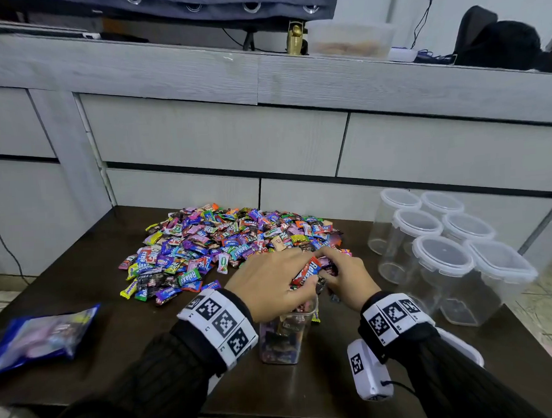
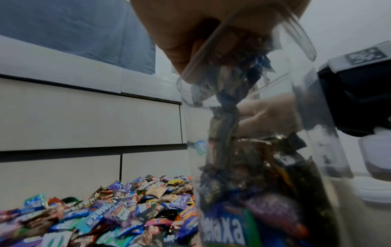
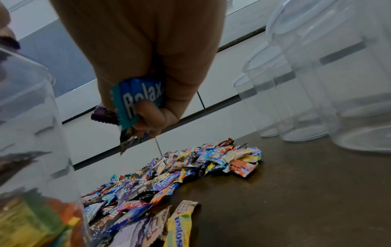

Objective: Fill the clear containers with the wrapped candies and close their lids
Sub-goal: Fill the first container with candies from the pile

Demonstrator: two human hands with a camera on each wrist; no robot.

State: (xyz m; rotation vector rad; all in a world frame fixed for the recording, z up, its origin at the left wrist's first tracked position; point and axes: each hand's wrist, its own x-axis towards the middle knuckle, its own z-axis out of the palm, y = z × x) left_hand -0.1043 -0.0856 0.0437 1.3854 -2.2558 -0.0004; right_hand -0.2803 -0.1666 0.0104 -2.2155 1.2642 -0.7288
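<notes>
An open clear container (image 1: 284, 336) stands at the table's front, partly filled with wrapped candies (image 2: 249, 192). Both hands hover over its mouth. My left hand (image 1: 272, 282) grips a handful of candies, a red one (image 1: 306, 271) showing between the fingers. My right hand (image 1: 345, 275) holds another handful, with a blue wrapper (image 3: 139, 102) clenched in the fingers. Behind them lies the big candy pile (image 1: 222, 243). The container's rim (image 2: 243, 33) sits just under the left palm, hiding the fingertips.
Several lidded, empty clear containers (image 1: 443, 251) stand at the table's right. A white lid (image 1: 461, 346) lies under my right forearm. A blue plastic bag (image 1: 41, 336) lies at the left. Grey drawer fronts (image 1: 216, 141) rise behind the dark table (image 1: 141, 343).
</notes>
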